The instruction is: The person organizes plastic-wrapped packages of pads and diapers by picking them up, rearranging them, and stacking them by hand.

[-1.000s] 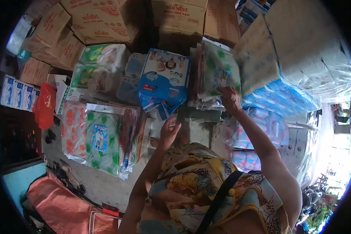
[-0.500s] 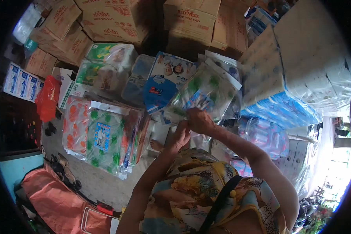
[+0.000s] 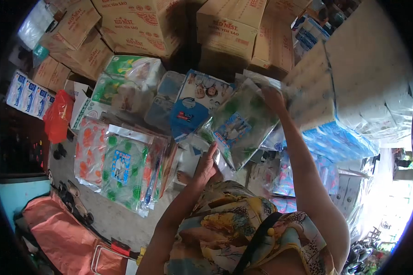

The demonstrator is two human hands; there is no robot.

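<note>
Reading "RED NEST", cartons stand beyond held packaging.

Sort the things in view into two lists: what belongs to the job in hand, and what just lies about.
Job in hand: green-dotted clear packet; left hand; right hand.

Lying about: RED NEST cartons; red plastic bag; shoes; coral sheet.

A single head-worn camera, its wide view rounded at the edges, looks forward and steeply down. The shirt is nearest, below the green packet; the packet sits mid-range, and boxes above it lie farther off.
</note>
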